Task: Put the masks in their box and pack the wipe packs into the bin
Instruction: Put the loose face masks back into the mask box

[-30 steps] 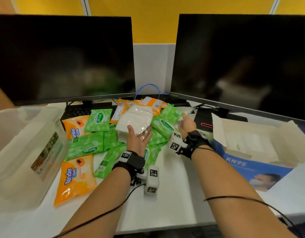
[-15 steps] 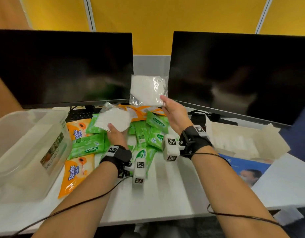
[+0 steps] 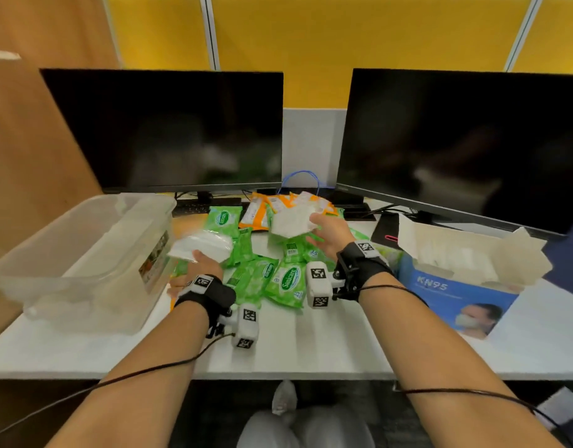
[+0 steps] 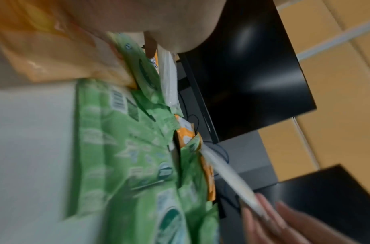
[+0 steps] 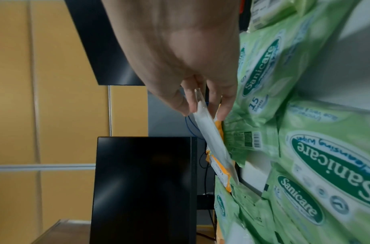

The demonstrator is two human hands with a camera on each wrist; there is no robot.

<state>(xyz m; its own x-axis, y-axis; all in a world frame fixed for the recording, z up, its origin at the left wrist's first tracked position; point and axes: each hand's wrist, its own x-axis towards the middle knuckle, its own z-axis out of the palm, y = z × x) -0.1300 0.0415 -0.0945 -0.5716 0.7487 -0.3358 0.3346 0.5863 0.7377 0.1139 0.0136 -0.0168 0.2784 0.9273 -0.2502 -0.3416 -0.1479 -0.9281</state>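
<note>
My left hand grips a bagged white mask from below, above the L edge of the wipe pile; its long axis runs approx. 9-to-3 o'clock, nearly flat. Fingers are hidden under the bag in the head view, and the left wrist view is too blurred to show them.

My right hand pinches a second bagged mask at its 3 o'clock edge. The right wrist view shows the thumb on one face and fingers on the other, bag seen edge-on. Long axis approx. 9-to-3, with the free end toward 9 o'clock, held over the centre of the pile.

Green Sanicare wipe packs lie heaped on the white surface, overlapping at mixed angles; the nearest ones point approx. 6-to-12. Orange wipe packs lie at the 12 o'clock side of the heap, partly covered.

The clear plastic bin sits at 9 o'clock of the pile, open top, just beside the left hand. The blue KN95 mask box sits at 3 o'clock, flaps open, with white contents visible inside.

Two dark monitors stand at 12 o'clock behind the pile.
</note>
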